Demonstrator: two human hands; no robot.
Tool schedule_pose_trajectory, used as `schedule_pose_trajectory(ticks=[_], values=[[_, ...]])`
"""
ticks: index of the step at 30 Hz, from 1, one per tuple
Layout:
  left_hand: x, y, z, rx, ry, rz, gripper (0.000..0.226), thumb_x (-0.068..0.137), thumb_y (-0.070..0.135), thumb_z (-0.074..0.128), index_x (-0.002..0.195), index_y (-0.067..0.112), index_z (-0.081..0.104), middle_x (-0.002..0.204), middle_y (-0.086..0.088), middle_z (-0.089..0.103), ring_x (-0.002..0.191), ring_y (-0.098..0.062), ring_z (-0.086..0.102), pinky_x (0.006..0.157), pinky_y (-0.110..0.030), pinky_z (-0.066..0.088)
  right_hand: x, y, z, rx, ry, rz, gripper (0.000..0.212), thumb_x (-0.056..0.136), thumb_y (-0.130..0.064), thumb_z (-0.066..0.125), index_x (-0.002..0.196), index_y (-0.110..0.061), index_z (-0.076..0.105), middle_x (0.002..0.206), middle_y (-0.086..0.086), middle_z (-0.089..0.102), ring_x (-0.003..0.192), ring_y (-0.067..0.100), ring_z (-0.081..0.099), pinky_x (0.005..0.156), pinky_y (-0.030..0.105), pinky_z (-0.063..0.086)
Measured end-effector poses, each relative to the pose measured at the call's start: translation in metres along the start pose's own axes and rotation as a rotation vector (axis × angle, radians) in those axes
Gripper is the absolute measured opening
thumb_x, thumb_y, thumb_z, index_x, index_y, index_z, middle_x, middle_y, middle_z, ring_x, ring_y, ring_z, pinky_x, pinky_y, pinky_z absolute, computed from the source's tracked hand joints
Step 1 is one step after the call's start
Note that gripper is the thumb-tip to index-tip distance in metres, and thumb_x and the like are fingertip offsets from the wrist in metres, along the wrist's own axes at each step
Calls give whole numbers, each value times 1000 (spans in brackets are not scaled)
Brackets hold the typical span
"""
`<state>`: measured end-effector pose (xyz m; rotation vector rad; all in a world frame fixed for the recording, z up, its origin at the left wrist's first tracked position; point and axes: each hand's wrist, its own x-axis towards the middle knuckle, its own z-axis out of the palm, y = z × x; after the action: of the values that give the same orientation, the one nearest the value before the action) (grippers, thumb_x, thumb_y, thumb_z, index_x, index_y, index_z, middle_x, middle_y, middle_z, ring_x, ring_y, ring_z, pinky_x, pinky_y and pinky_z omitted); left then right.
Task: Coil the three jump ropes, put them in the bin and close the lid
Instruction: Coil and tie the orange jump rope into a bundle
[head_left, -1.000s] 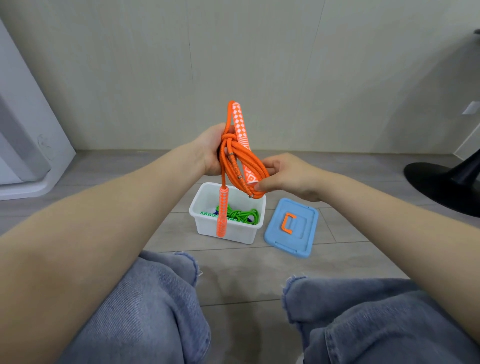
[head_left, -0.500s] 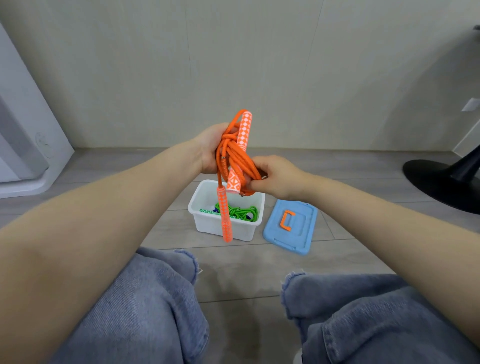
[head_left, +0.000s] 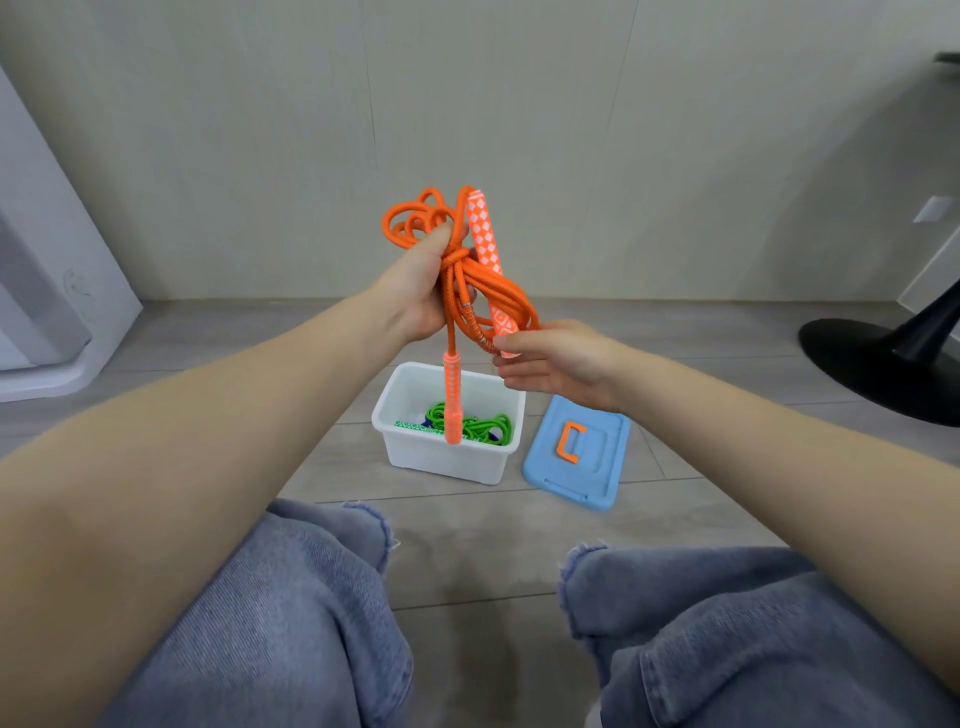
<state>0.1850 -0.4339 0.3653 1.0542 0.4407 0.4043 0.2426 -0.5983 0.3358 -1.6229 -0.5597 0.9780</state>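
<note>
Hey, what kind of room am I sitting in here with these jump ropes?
Probably an indoor room at home or in an office, though it's hard to be sure: a grey wood-look floor, a plain pale wall, and a black pedestal base of some furniture at right.

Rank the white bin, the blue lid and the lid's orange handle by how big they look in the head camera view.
1. white bin
2. blue lid, close to the bin, so unsure
3. orange handle, plainly smallest
</note>
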Motion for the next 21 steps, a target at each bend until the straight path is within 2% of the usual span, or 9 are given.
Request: schedule_pose_trajectory(ticks=[3, 6, 10, 12, 14, 16, 17, 19, 21], values=[[-3, -4, 3, 59, -45, -23, 26, 93, 35, 57, 70, 23, 56, 57, 4, 59, 52, -9, 52, 47, -19, 40, 0, 5, 3, -231, 78, -50, 35, 87, -35, 67, 107, -6, 64, 88, 10, 58, 79, 19, 57, 74, 24, 54], [-5, -7, 6, 67, -37, -35, 25, 94, 33, 55, 71, 23, 54, 57, 4, 59, 52, -9, 53, 48, -19, 41, 2, 9, -1, -307, 145, -32, 37, 84, -44, 68, 95, -9, 65, 80, 9, 65, 69, 16, 62, 69, 25, 56], [-8, -6, 15, 36, 79, -23, 28, 96, 26, 49, 69, 20, 47, 66, -2, 56, 40, -10, 50, 41, -15, 38, 8, 11, -3, -314, 204, -115, 21, 85, -29, 71, 93, -10, 66, 93, 16, 71, 82, 22, 67, 82, 34, 58], [-8, -5, 20, -10, 137, 20, 26, 95, 23, 50, 70, 18, 48, 64, -3, 56, 33, -9, 48, 38, -13, 36, 11, 10, -3, -282, 236, -175, 16, 85, -20, 71, 95, -9, 64, 98, 19, 70, 88, 24, 67, 82, 35, 58], [-4, 0, 18, -79, 190, 90, 24, 94, 20, 51, 71, 16, 50, 60, -3, 54, 32, -10, 47, 37, -14, 37, 13, 9, -4, -238, 159, -151, 28, 87, -16, 70, 108, -5, 57, 90, 16, 70, 83, 25, 67, 76, 31, 58], [4, 7, 7, -165, 264, 148, 23, 90, 13, 51, 68, 15, 48, 57, -3, 50, 35, -12, 48, 39, -17, 40, 10, 12, -6, -231, 4, -5, 45, 88, -18, 68, 122, -8, 40, 83, 14, 71, 73, 22, 67, 67, 28, 60], [7, 9, -2, -183, 306, 169, 23, 89, 11, 51, 67, 16, 46, 56, -3, 47, 35, -12, 48, 39, -17, 40, 8, 12, -8, -290, -81, 73, 46, 90, -20, 67, 125, -9, 40, 85, 12, 71, 70, 19, 67, 66, 27, 60], [12, 7, -21, -122, 367, 183, 23, 87, 11, 52, 66, 17, 44, 53, -1, 44, 35, -12, 46, 38, -17, 37, 4, 13, -15, -408, -220, 160, 30, 93, -26, 62, 115, -9, 53, 89, 9, 70, 72, 15, 67, 73, 26, 59], [11, -1, -31, -20, 381, 161, 22, 87, 14, 53, 66, 16, 45, 47, 1, 47, 34, -12, 47, 37, -19, 37, 1, 11, -21, -450, -295, 180, 20, 94, -27, 60, 109, -14, 57, 92, 8, 69, 77, 17, 67, 76, 27, 58]])
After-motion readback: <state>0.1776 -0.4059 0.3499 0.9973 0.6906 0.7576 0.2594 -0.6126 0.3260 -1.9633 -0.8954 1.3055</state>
